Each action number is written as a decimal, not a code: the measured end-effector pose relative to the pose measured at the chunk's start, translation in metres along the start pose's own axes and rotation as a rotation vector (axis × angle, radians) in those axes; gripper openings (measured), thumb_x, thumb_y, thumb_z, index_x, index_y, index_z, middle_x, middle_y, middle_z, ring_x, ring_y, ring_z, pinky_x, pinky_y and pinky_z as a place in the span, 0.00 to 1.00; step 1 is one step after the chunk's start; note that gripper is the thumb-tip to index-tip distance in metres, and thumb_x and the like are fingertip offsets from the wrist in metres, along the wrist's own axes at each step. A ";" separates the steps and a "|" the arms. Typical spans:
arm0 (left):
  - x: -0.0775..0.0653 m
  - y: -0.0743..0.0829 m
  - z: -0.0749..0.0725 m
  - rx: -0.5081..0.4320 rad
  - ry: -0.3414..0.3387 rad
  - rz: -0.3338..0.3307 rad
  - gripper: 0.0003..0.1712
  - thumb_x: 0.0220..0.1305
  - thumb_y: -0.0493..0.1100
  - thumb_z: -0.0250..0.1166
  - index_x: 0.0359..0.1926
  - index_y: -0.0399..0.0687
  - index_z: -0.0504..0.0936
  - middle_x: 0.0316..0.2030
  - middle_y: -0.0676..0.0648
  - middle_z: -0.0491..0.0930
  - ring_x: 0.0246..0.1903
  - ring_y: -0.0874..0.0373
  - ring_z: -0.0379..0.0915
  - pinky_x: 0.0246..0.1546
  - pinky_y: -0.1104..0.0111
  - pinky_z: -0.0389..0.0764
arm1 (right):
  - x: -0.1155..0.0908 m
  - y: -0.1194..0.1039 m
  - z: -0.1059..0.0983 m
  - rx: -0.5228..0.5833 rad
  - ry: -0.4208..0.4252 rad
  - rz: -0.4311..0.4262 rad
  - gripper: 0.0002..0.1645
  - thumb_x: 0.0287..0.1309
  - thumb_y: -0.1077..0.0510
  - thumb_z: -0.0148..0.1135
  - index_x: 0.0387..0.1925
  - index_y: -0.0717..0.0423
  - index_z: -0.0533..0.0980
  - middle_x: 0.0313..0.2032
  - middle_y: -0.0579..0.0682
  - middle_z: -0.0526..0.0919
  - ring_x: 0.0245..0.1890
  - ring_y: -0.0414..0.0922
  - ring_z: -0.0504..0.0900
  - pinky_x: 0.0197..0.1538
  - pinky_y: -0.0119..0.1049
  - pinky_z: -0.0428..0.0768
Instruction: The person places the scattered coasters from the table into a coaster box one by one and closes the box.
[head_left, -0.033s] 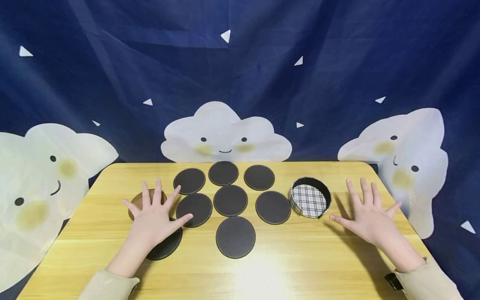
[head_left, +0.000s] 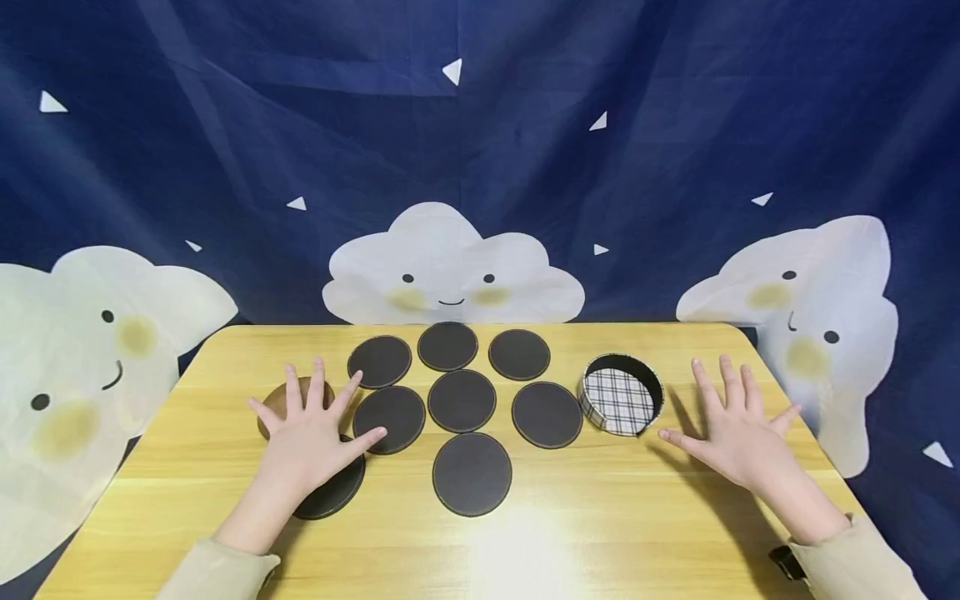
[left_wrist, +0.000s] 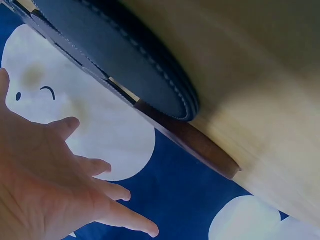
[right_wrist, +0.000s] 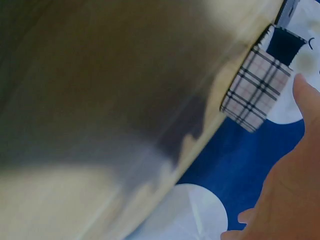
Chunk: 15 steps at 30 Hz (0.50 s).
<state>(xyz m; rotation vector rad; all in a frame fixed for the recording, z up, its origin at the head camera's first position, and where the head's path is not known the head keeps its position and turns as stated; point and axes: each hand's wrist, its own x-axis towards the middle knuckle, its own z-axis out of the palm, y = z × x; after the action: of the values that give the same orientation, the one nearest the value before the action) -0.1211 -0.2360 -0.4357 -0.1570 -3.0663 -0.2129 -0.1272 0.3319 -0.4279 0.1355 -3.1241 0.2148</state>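
My left hand (head_left: pixel 306 446) hovers over the left part of the table with its fingers spread, holding nothing. Under it, partly hidden, are a brown round disc (head_left: pixel 272 408) and a black round coaster (head_left: pixel 337 493); the left wrist view shows stitched layers at this coaster's edge (left_wrist: pixel 150 75). The thumb overlaps another black coaster (head_left: pixel 397 425). On the right, my other hand (head_left: pixel 742 442), also spread and holding nothing, floats above the tabletop. Just left of its thumb stands a round plaid holder (head_left: pixel 618 400) with a black inner wall, its checked side (right_wrist: pixel 257 87) facing the right wrist camera.
More black coasters lie flat in the middle, among them a front one (head_left: pixel 472 473), a centre one (head_left: pixel 462 401) and a right one (head_left: pixel 547 414). A dark blue curtain (head_left: pixel 525 158) with clouds hangs behind the wooden table (head_left: pixel 600 500).
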 end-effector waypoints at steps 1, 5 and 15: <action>0.000 -0.001 0.001 -0.002 0.006 0.000 0.57 0.62 0.83 0.58 0.84 0.61 0.60 0.83 0.27 0.41 0.79 0.16 0.30 0.58 0.10 0.29 | 0.001 0.000 0.001 0.002 0.003 -0.003 0.75 0.59 0.19 0.62 0.87 0.47 0.32 0.83 0.72 0.32 0.79 0.80 0.38 0.54 0.96 0.34; -0.002 -0.003 0.003 -0.011 0.030 0.009 0.58 0.61 0.82 0.60 0.83 0.61 0.60 0.83 0.27 0.43 0.80 0.17 0.30 0.59 0.11 0.31 | 0.005 -0.002 0.002 0.008 0.022 -0.016 0.74 0.59 0.20 0.62 0.87 0.48 0.34 0.83 0.72 0.33 0.80 0.79 0.38 0.55 0.96 0.34; -0.011 -0.013 0.004 -0.026 0.058 0.031 0.57 0.61 0.80 0.63 0.82 0.57 0.63 0.83 0.29 0.46 0.80 0.19 0.34 0.62 0.13 0.31 | 0.010 -0.006 0.002 0.015 0.031 -0.031 0.73 0.61 0.21 0.62 0.87 0.49 0.35 0.82 0.74 0.36 0.80 0.79 0.39 0.56 0.96 0.36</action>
<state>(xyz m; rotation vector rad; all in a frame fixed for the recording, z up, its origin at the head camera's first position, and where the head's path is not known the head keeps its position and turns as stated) -0.1115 -0.2491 -0.4417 -0.1955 -3.0024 -0.2516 -0.1366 0.3252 -0.4292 0.1791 -3.0873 0.2384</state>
